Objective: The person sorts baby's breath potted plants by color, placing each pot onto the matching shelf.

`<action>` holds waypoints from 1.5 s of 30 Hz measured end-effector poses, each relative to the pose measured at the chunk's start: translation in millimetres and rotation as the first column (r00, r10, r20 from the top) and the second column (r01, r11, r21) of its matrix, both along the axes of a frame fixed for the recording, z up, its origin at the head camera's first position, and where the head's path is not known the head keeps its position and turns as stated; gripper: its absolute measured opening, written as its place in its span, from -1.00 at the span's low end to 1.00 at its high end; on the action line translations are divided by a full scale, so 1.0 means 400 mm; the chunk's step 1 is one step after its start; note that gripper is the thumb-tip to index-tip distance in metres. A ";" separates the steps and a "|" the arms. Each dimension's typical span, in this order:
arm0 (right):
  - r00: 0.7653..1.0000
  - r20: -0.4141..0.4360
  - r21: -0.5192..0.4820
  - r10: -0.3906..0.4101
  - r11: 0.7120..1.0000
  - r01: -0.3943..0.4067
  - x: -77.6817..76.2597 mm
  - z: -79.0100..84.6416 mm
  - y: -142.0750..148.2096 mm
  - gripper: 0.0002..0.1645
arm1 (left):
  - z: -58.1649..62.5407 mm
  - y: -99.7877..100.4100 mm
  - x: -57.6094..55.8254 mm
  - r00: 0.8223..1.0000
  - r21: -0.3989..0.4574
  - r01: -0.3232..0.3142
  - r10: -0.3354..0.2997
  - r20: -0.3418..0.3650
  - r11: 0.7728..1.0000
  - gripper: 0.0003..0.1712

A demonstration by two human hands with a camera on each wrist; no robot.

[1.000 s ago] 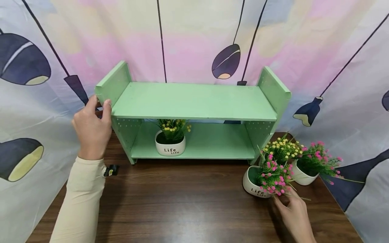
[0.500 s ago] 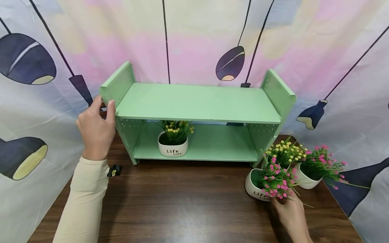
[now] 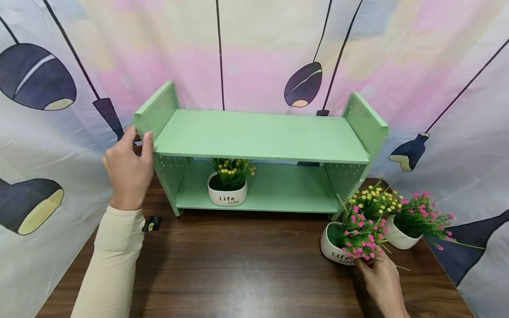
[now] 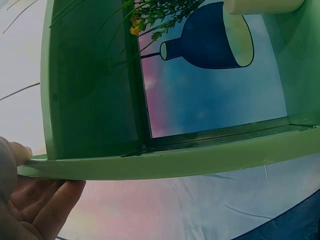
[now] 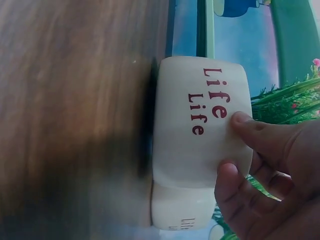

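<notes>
In the head view my left hand (image 3: 129, 170) grips the left side panel (image 3: 157, 110) of a green two-tier shelf (image 3: 258, 134). Its thumb is on the inner side and its fingers are on the outer side, as the left wrist view shows. My right hand (image 3: 381, 280) holds the rim of a white oval flower pot (image 5: 200, 125) marked "Life", with pink artificial flowers (image 3: 362, 232). Thumb and one fingertip press the pot's outside; the other fingers are partly hidden behind the rim. The pot stands on the wooden table (image 3: 246, 260), right of the shelf.
A potted plant with yellow flowers (image 3: 226, 194) stands on the lower shelf, left of its middle. Behind the held pot are more yellow flowers (image 3: 375, 201) and another white pot (image 3: 401, 234) with pink flowers. A patterned curtain (image 3: 254, 53) hangs behind.
The head view has shifted slightly. My right thumb and fingers have moved in a little, onto the pink-flowered pot. The left hand keeps its hold on the shelf panel.
</notes>
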State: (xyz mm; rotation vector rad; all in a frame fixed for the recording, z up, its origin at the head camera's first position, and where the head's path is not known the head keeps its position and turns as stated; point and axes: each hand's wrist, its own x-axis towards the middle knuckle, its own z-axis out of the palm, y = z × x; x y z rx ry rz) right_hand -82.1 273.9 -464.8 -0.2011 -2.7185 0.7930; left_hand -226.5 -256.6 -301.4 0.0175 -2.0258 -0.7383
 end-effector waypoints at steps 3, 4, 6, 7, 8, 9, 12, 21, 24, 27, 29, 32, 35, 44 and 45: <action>0.999 -0.035 0.020 0.017 1.000 -0.017 0.004 0.007 -0.008 -0.57 | 0.001 0.001 -0.001 1.000 -0.002 -0.003 0.003 -0.001 1.000 -0.60; 0.998 -0.056 0.024 0.026 0.999 -0.024 0.005 0.011 -0.012 -0.59 | 0.001 0.001 -0.001 1.000 -0.002 -0.004 0.004 -0.001 1.000 -0.60; 0.994 -0.100 0.034 0.047 0.998 -0.044 0.007 0.022 -0.020 -0.59 | 0.001 0.001 0.000 1.000 -0.003 -0.007 0.007 -0.002 1.000 -0.60; 0.991 -0.121 0.039 0.056 0.998 -0.052 0.006 0.029 -0.025 -0.61 | 0.001 0.000 0.000 1.000 -0.004 -0.007 0.007 -0.002 1.000 -0.60; 0.989 -0.137 0.042 0.062 0.997 -0.057 0.006 0.039 -0.031 -0.60 | 0.001 0.000 0.000 1.000 -0.005 -0.008 0.008 -0.003 1.000 -0.60; 0.985 -0.156 0.047 0.071 0.997 -0.065 0.004 0.047 -0.036 -0.59 | 0.001 0.000 0.000 1.000 -0.006 -0.008 0.008 -0.004 1.000 -0.60; 0.971 -0.218 0.077 0.098 0.994 -0.083 -0.001 0.077 -0.052 -0.60 | 0.000 0.000 0.000 1.000 -0.007 -0.004 0.004 -0.006 1.000 -0.60; 0.911 -0.350 0.170 0.217 0.971 -0.167 -0.029 0.170 -0.111 -0.76 | -0.001 0.003 -0.001 1.000 -0.008 0.004 -0.004 0.002 1.000 -0.61; 0.881 -0.390 0.190 0.270 0.959 -0.210 -0.043 0.201 -0.135 -0.58 | -0.001 0.004 -0.001 1.000 -0.008 0.004 -0.004 0.001 1.000 -0.60; 0.857 -0.416 0.182 0.303 0.951 -0.248 -0.058 0.235 -0.157 -0.54 | -0.002 0.003 -0.001 1.000 -0.011 -0.001 0.001 -0.005 1.000 -0.61; 0.840 -0.439 0.172 0.319 0.948 -0.269 -0.068 0.258 -0.169 -0.53 | -0.001 0.003 0.000 1.000 -0.010 -0.002 0.002 -0.006 1.000 -0.61; 0.807 -0.481 0.170 0.342 0.940 -0.296 -0.083 0.290 -0.182 -0.49 | -0.001 0.003 0.001 1.000 -0.010 -0.003 0.003 0.000 1.000 -0.61; 0.773 -0.520 0.174 0.363 0.931 -0.321 -0.092 0.323 -0.191 -0.52 | -0.001 0.005 -0.001 1.000 -0.010 0.003 -0.003 0.003 1.000 -0.60; 0.731 -0.536 0.155 0.423 0.900 -0.408 -0.118 0.425 -0.228 -0.61 | -0.004 0.005 -0.005 0.999 -0.003 -0.013 0.013 -0.032 1.000 -0.61; 0.730 -0.533 0.142 0.428 0.895 -0.422 -0.121 0.435 -0.233 -0.62 | -0.004 0.005 -0.005 0.999 -0.005 -0.017 0.017 -0.034 1.000 -0.61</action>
